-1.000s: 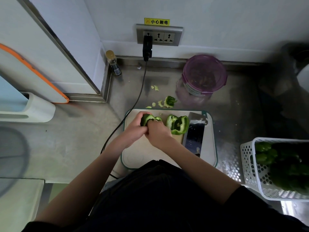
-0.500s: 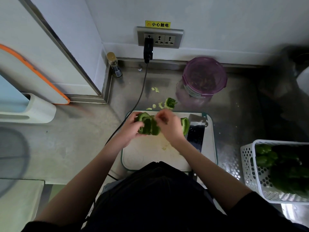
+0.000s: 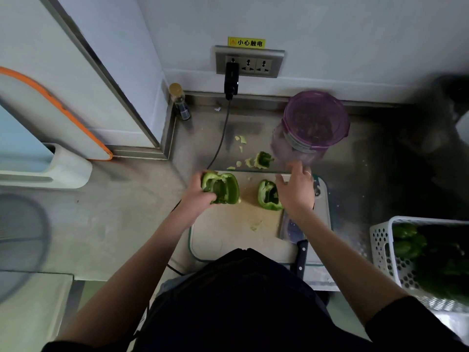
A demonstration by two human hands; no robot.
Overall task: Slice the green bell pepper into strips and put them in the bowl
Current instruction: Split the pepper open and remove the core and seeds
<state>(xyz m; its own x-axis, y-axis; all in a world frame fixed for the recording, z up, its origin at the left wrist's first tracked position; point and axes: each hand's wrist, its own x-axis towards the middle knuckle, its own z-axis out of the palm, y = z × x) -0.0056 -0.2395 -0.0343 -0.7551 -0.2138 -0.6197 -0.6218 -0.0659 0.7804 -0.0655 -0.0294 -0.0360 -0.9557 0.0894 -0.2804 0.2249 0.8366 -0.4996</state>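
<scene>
On a cutting board (image 3: 228,235), the left hand (image 3: 200,193) grips one green pepper half (image 3: 220,188) (hollow side up); the other half (image 3: 269,195) lies beside the right hand (image 3: 295,193), fingers spread and relaxed.

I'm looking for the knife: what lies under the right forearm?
A cleaver lies on the cutting board, black handle toward the person. The right hand and forearm cover the far part of its blade.

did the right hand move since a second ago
Yes. The right hand left the green pepper half held by the left hand and shifted rightward and away, toward the purple-lidded plastic container; its fingers now spread open.
</scene>
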